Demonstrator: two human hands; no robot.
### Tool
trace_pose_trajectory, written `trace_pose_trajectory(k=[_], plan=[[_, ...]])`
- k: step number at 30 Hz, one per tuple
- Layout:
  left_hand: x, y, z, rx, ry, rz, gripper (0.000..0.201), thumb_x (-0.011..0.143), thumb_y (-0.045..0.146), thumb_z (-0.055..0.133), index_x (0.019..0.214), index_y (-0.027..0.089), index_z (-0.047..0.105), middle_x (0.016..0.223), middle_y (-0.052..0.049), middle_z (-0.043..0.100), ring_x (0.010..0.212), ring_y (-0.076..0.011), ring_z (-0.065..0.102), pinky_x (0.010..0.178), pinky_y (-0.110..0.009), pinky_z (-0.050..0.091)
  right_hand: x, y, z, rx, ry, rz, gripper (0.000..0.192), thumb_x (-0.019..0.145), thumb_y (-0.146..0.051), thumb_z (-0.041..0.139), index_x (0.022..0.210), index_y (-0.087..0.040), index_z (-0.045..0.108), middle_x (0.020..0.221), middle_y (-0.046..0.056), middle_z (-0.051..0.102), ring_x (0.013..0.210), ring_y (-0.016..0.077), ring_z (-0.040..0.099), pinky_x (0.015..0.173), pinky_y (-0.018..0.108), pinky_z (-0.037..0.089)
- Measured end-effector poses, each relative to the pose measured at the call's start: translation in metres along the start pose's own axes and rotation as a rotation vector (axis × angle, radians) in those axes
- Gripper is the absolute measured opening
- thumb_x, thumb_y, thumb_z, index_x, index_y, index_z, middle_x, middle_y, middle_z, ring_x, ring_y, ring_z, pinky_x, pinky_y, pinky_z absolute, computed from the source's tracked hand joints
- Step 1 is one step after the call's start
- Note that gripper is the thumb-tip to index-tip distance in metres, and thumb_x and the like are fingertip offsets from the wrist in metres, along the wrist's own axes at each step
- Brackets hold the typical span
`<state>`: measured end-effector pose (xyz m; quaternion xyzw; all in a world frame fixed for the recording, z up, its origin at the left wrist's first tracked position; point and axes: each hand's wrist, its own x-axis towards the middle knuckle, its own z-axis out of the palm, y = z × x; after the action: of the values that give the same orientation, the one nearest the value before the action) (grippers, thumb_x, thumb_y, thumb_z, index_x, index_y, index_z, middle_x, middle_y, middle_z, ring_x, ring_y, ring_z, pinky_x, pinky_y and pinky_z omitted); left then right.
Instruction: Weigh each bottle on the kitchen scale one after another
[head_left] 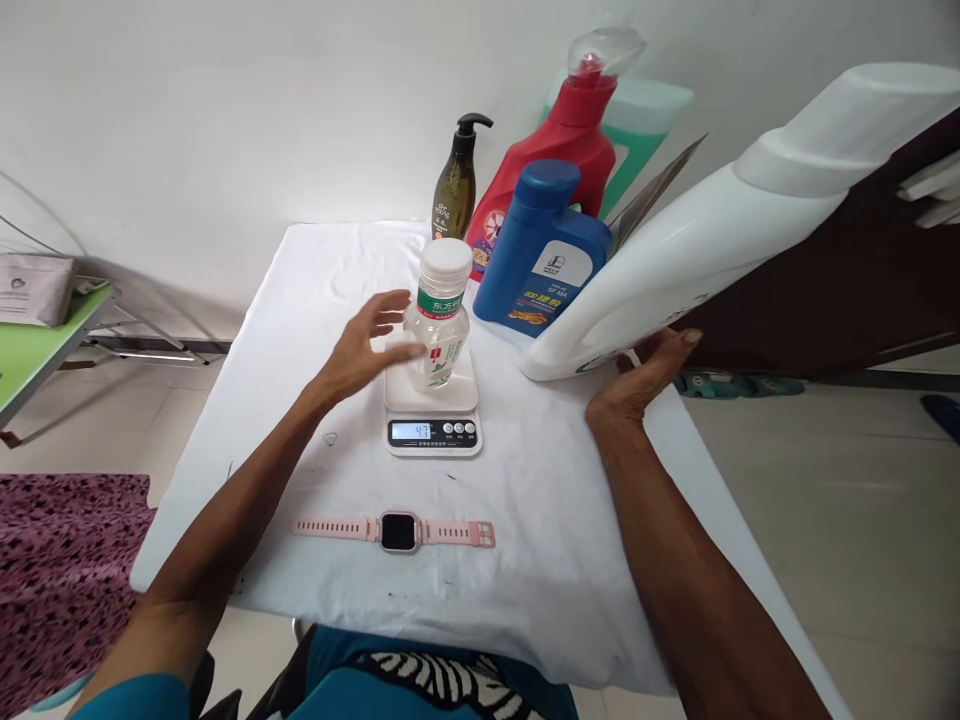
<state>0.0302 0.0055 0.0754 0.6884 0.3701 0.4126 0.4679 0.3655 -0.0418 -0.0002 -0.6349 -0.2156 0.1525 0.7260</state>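
Observation:
A clear plastic bottle (439,335) with a white cap and a green label stands upright on a white kitchen scale (435,437), whose display reads about 47. My left hand (369,345) is beside this bottle on its left, fingers and thumb apart; whether a fingertip touches it I cannot tell. To the right, a large white detergent bottle (697,250) stands on the table. My right hand (637,380) is open at its lower right side, partly hidden behind it, with no clear grip. A pink smartwatch (397,532) lies flat in front of the scale.
Behind the scale are a dark pump bottle (454,190), a red bottle (555,140), a blue bottle (540,260) and a green container (637,130). White cloth (330,590) covers the table. A green side table (45,340) stands at far left, patterned purple fabric (67,580) below.

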Motion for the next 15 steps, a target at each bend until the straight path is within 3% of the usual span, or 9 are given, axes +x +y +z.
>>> trace_pose_trajectory(k=[3, 6, 10, 15], plan=[[0.007, -0.025, -0.015, -0.134, 0.314, -0.088, 0.057, 0.092, 0.074, 0.061, 0.11, 0.021, 0.071, 0.117, -0.012, 0.074, 0.101, -0.0223, 0.074, 0.087, -0.036, 0.059, 0.002, -0.006, -0.008, -0.006, 0.183, 0.033, 0.046, 0.109, -0.058, 0.016, 0.094, -0.026, 0.046, 0.104, 0.006, 0.057, 0.099, 0.021, 0.062, 0.093, 0.041, 0.051], [0.008, -0.057, -0.022, -0.13, 0.595, -0.164, 0.052, 0.095, 0.071, 0.058, 0.091, 0.019, 0.067, 0.088, -0.006, 0.07, 0.073, -0.0152, 0.069, 0.067, -0.028, 0.055, -0.004, -0.013, -0.018, -0.002, 0.215, 0.093, 0.058, 0.109, -0.064, 0.011, 0.083, -0.026, 0.047, 0.077, -0.002, 0.047, 0.064, 0.0162, 0.052, 0.065, 0.033, 0.048], [0.006, -0.08, -0.027, -0.069, 0.636, -0.125, 0.045, 0.097, 0.062, 0.061, 0.083, 0.019, 0.065, 0.077, -0.003, 0.064, 0.062, -0.0121, 0.063, 0.057, -0.025, 0.049, -0.018, -0.014, -0.026, 0.007, 0.227, 0.154, 0.068, 0.108, -0.07, 0.012, 0.073, -0.024, 0.048, 0.063, -0.003, 0.043, 0.052, 0.0142, 0.045, 0.051, 0.03, 0.038], [0.005, -0.081, -0.029, -0.049, 0.61, -0.104, 0.041, 0.1, 0.056, 0.059, 0.083, 0.019, 0.066, 0.076, -0.002, 0.065, 0.06, -0.0113, 0.062, 0.056, -0.024, 0.048, -0.027, -0.014, -0.026, -0.013, 0.217, 0.131, 0.069, 0.11, -0.067, 0.011, 0.072, -0.023, 0.05, 0.059, -0.003, 0.044, 0.05, 0.0138, 0.046, 0.049, 0.029, 0.036]])
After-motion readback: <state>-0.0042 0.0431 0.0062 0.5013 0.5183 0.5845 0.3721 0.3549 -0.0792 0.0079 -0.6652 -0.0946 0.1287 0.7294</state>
